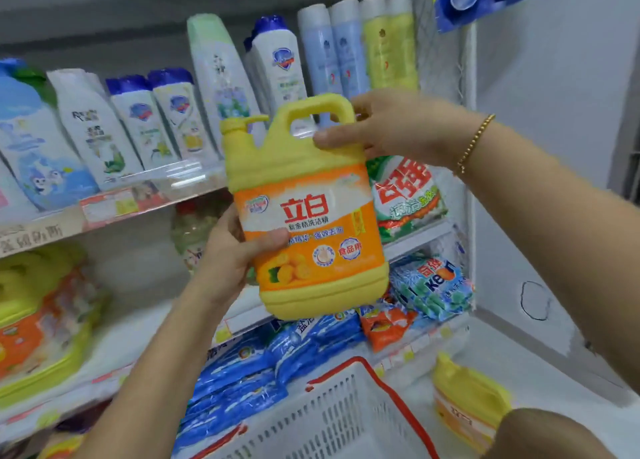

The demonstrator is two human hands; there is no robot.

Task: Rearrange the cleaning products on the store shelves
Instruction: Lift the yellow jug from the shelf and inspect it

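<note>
That jug (306,216) hangs in mid-air before the shelves, slightly tilted. Swung in carelessly, it could topple the bottles (277,67) standing behind it, or slip, since the handle loop looks empty. The left hand (232,254) curls round its lower side, thumb on the label. The right hand (398,126) grips the shoulder beside the handle — thumb in front, fingers behind.

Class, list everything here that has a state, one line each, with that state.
Yellow jug: held up, near upright, capped.
Left grip: curled round jug's lower side.
Right grip: holding jug's top beside handle.
Basket: upright below jug.
Second jug: lying tilted beside basket.
</note>
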